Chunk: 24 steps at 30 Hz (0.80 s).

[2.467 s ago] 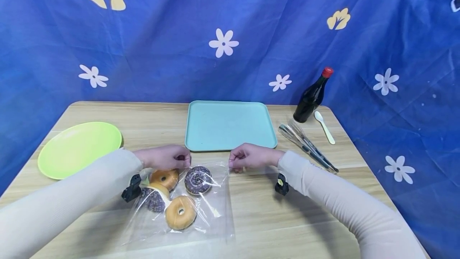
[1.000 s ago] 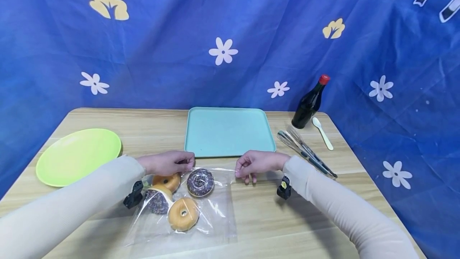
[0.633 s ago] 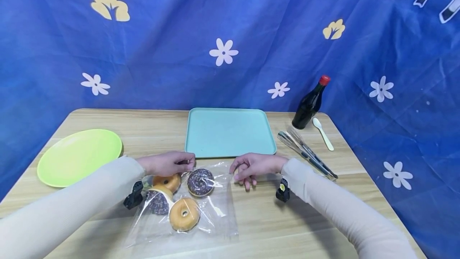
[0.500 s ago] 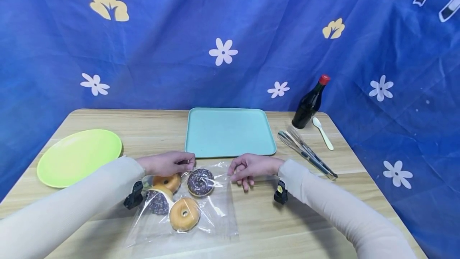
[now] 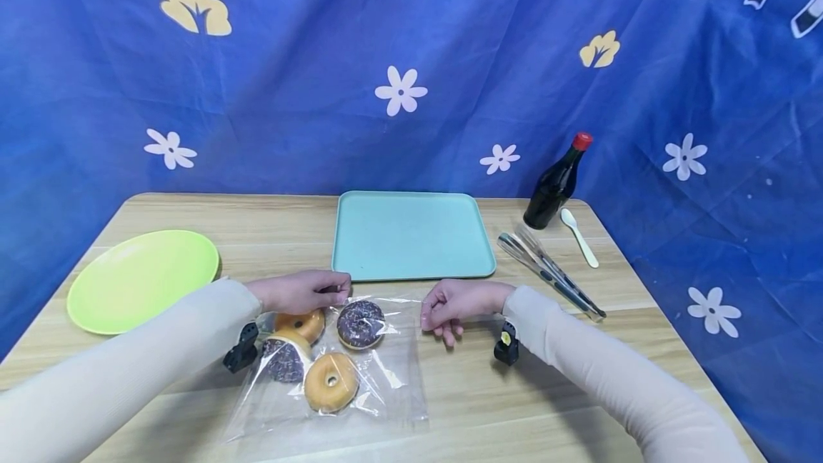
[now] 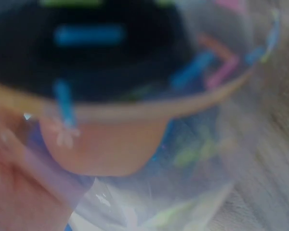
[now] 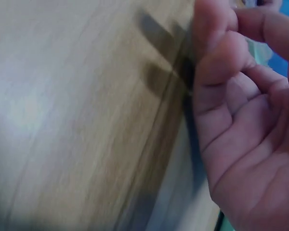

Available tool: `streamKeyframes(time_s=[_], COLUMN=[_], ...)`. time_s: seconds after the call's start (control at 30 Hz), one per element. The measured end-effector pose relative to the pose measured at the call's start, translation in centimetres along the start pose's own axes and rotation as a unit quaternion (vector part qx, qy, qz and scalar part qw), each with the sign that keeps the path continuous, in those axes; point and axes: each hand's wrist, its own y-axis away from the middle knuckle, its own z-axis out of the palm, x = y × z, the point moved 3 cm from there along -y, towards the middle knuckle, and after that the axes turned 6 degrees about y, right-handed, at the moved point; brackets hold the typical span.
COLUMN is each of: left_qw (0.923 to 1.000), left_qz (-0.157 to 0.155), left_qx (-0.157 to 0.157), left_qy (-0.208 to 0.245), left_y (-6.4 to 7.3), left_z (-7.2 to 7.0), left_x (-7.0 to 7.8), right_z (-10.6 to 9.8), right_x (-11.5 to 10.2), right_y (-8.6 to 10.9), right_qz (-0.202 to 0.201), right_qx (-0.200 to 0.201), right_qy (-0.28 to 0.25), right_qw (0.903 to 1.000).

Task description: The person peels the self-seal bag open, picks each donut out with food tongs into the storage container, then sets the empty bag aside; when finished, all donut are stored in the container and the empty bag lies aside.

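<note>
A clear plastic bag point(image 5: 398, 399) lies flat on the table in the head view. Inside it are a dark sprinkled donut point(image 5: 360, 324), a plain donut point(image 5: 331, 382) and others to the left, partly under the left forearm. My left hand point(image 5: 311, 290) pinches the bag's far edge near its middle. At the far right corner my right hand point(image 5: 459, 302) pinches the same edge between thumb and index finger, the other fingers loosely bent below. The left wrist view shows a dark-iced donut point(image 6: 111, 62) very close. In the right wrist view, curled fingers point(image 7: 221, 57) hover over wood.
A blue tray point(image 5: 414, 234) lies just beyond both hands. A green plate point(image 5: 141, 281) is at the left. Tongs point(image 5: 549, 270), a white spoon point(image 5: 581, 238) and a dark bottle with a red cap point(image 5: 554, 184) stand or lie at the right.
My right hand let its fingers shift along the bag's right corner, moving leftward and then slightly right again, drawing the far edge straighter. The left hand keeps its pinch nearly in place.
</note>
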Motion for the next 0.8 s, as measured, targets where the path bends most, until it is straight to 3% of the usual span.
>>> streamKeyframes(time_s=[0.33,0.5,0.8], left_qw=[1.0,0.9999,0.9998], left_qz=[0.003,0.002,0.005], left_qx=[0.001,-0.003,-0.001], left_qy=[-0.001,0.013,0.017], left_y=[0.0,0.1,0.1], left_z=[-0.1,-0.1,-0.1], left_x=[0.1,0.0,-0.1], right_z=[-0.1,0.6,2.2], right_x=[0.4,0.6,0.6], right_y=[0.7,0.6,-0.2], right_qz=[-0.006,-0.009,-0.025], right_qx=[0.0,-0.021,-0.019], right_qy=[-0.032,-0.062,-0.119], right_qw=[0.9995,0.9978,0.9924])
